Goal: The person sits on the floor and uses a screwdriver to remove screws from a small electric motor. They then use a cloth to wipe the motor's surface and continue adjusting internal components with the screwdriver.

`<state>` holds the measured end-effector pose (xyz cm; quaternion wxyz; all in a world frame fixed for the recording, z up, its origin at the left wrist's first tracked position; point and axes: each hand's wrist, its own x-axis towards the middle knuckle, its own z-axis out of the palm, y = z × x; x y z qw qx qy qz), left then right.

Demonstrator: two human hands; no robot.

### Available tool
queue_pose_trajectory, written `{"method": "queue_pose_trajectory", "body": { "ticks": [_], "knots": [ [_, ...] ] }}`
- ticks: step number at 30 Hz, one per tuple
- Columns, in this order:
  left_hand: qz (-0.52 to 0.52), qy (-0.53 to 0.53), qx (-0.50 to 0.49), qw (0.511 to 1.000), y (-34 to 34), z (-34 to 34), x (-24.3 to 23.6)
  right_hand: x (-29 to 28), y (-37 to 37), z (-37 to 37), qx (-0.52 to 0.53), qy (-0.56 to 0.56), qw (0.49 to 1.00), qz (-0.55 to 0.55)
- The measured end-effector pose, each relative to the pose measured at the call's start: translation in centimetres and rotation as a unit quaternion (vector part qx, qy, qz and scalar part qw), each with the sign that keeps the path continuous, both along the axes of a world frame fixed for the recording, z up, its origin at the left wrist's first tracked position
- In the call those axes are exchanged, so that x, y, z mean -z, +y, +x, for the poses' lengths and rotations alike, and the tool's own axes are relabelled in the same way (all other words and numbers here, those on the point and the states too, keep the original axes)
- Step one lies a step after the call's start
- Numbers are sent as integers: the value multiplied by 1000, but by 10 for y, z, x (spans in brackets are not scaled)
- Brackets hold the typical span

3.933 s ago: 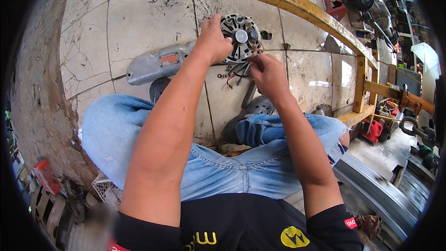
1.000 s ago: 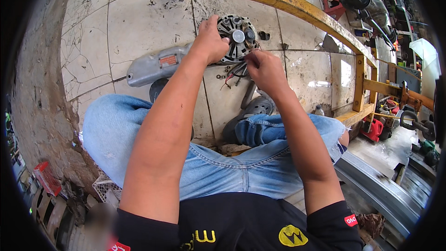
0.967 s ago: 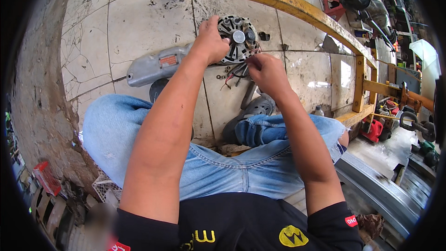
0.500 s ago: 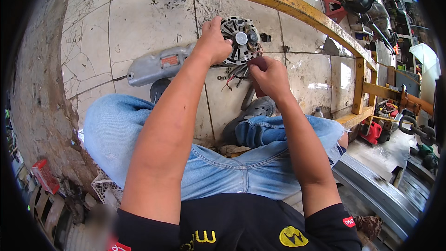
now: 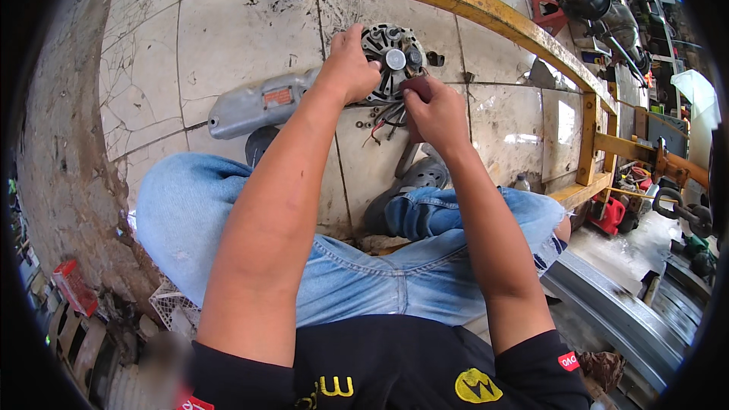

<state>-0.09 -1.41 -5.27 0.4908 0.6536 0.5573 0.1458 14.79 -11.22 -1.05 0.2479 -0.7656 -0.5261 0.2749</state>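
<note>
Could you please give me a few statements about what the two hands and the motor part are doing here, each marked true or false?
1. The left hand rests on the round motor part. True.
2. The right hand is raised well away from the part. False: it touches the part's lower edge, by the loose wires.
3. The part lies on a wooden bench. False: it lies on the tiled floor.
4. A grey metal cover lies to the left of the part. True.
</note>
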Motion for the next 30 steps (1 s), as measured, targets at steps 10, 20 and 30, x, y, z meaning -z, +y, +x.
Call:
{"method": "queue_pose_trajectory", "body": {
  "ticks": [10,20,30],
  "knots": [
    [-9,8,9,1000,0,-1,-1,4,-1,-3,7,-37,999,25],
    [-4,-8,6,1000,0,0,1,4,1,8,-7,-6,1000,-3],
    [-8,-4,7,1000,0,-2,0,-2,2,4,1,-8,1000,-25]
  ]
}}
